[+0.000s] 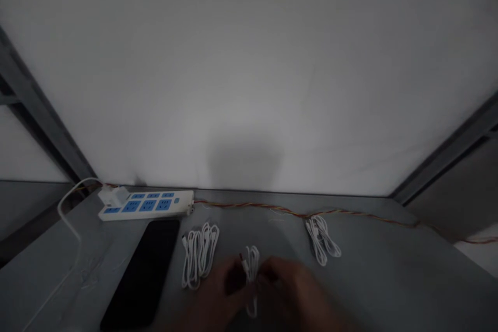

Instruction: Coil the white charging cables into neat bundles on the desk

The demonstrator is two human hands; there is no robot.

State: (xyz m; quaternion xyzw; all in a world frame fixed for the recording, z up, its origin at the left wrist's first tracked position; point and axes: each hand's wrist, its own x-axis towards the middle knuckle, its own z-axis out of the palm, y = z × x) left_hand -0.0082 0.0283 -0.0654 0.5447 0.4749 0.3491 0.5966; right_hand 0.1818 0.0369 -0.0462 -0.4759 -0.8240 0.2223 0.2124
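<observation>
At the bottom middle, my left hand grips a coiled white charging cable that stands up between my two hands. A connector with a small dark red tip shows at the coil's upper left. My right hand closes in from the other side, its fingertips curled against the coil's right edge. Dim light and blur hide the exact finger contacts. Just left of my left hand lie several coiled white cables side by side. Farther right, more coiled white cables lie on the grey tabletop.
A black phone lies left of the cables. Behind it sits a white power strip with blue sockets and a white plug adapter, its white cord trailing left. A twisted red-yellow wire runs along the back by the white wall.
</observation>
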